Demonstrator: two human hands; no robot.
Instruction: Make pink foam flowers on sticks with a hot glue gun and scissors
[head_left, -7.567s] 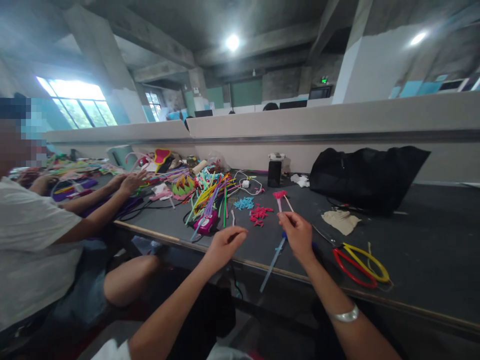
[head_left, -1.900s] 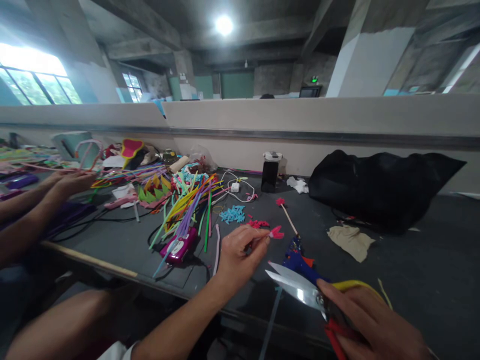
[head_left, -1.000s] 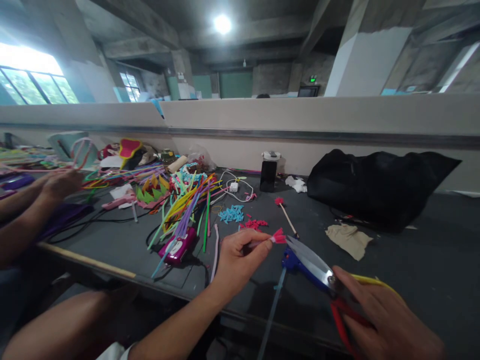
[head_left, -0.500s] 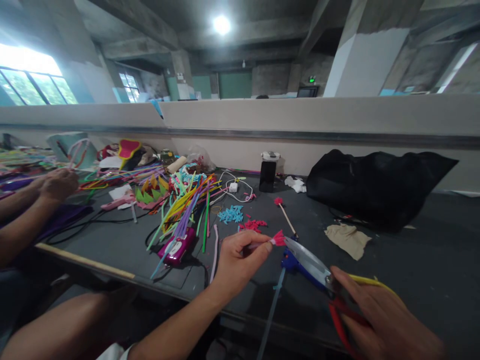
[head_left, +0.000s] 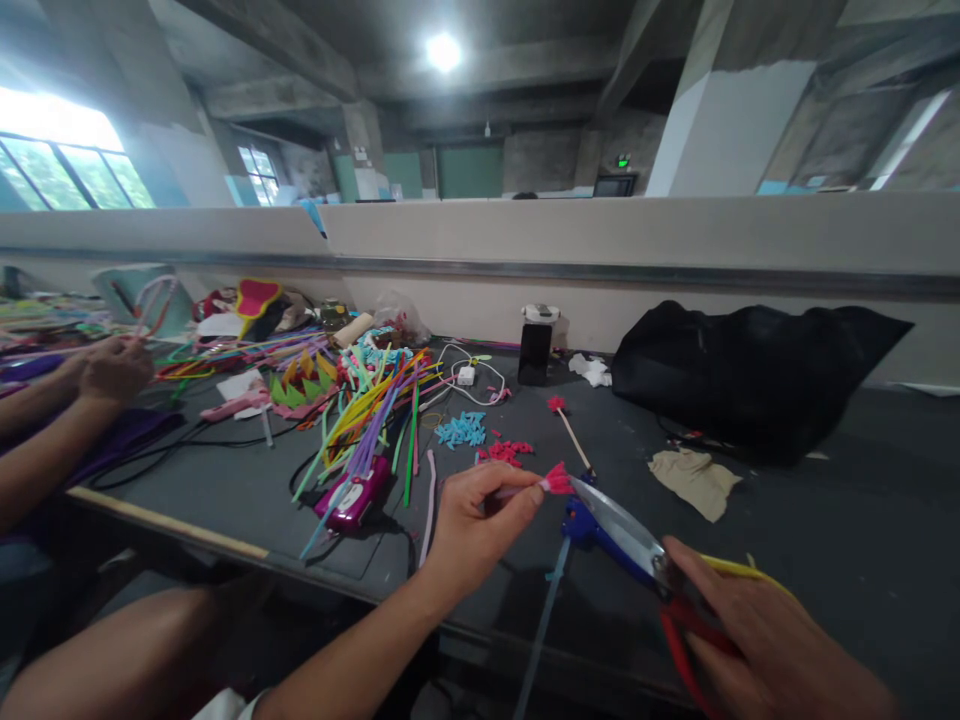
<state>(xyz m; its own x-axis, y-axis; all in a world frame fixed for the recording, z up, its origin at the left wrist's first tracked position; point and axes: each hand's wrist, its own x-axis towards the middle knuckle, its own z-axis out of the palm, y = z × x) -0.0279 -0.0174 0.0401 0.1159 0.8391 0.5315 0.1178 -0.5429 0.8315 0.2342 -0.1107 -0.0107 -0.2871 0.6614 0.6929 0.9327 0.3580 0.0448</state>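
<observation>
Two bare hands work above a dark grey tabletop [head_left: 847,520]. The left hand [head_left: 484,510] grasps a small pink-red tufted piece with a pale stem [head_left: 557,479] between thumb and fingertips; the tuft projects to the right, raised over the table. The right hand [head_left: 780,630] is closed around the handles of large steel scissors with red and yellow grips [head_left: 626,528]. The blades point toward the tuft, with their tips at its right side; whether blade and tuft touch cannot be determined.

Components are positioned as follows:

- A blue glue gun [head_left: 581,522] lies partly behind the scissors, and a translucent glue stick [head_left: 541,625] extends from it toward the near table edge.
- A pale stick with a round red fluffy head [head_left: 576,440] lies beyond the glue gun.
- A heap of short red fuzzy pieces [head_left: 506,453] sits beyond the left hand, near a heap of short light-blue fuzzy pieces [head_left: 461,430].
- A bundle of multicoloured fuzzy stems [head_left: 371,405] is to the left, partly over a glossy magenta box [head_left: 352,500].
- A beige cloth scrap [head_left: 694,482] lies in front of a large black bag [head_left: 750,385].
- A black phone [head_left: 534,355] stands upright near crumpled white tissue [head_left: 591,370].

At far left, a co-worker's hands [head_left: 112,368] hold pale pink strands [head_left: 154,300].
</observation>
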